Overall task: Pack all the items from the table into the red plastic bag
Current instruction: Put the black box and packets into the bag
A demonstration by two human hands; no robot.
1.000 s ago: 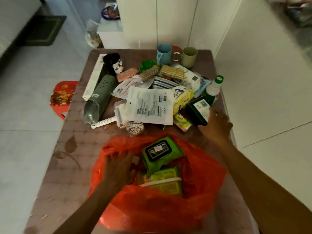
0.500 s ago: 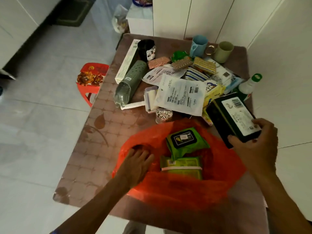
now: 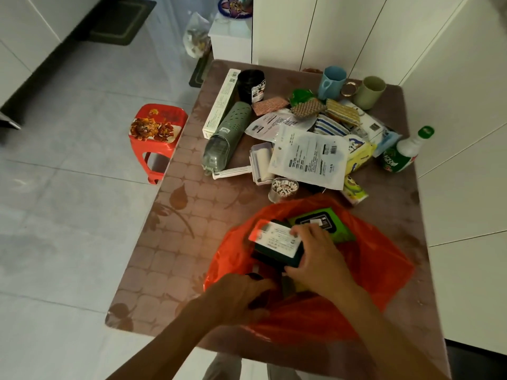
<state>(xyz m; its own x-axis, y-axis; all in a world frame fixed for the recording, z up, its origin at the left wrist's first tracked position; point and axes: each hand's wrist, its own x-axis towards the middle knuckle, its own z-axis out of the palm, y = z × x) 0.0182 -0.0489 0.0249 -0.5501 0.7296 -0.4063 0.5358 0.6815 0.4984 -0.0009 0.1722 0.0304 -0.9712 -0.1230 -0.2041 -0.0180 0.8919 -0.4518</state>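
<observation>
The red plastic bag [image 3: 378, 259] lies open on the near part of the brown table [image 3: 192, 242]. My right hand [image 3: 318, 256] grips a dark green box with a white label [image 3: 277, 242] inside the bag's mouth. My left hand [image 3: 238, 297] pinches the bag's near left rim. A green wipes pack [image 3: 323, 220] lies in the bag beyond the box. Farther back, loose items are piled: a white printed pouch [image 3: 307, 157], a cotton swab jar [image 3: 284, 189], a lint roller [image 3: 260, 163], a grey-green bottle [image 3: 227, 138] and a green-capped bottle [image 3: 403, 152].
A blue mug [image 3: 330, 82] and a pale green mug [image 3: 370, 91] stand at the table's far edge, near a long white box [image 3: 220, 102] and a black cup [image 3: 251, 85]. A red stool [image 3: 156, 133] stands on the floor left of the table. White cabinets rise behind and to the right.
My right hand carried the dark green box from above the table's right side down into the bag's mouth. My left hand shifted along the bag's rim toward me.
</observation>
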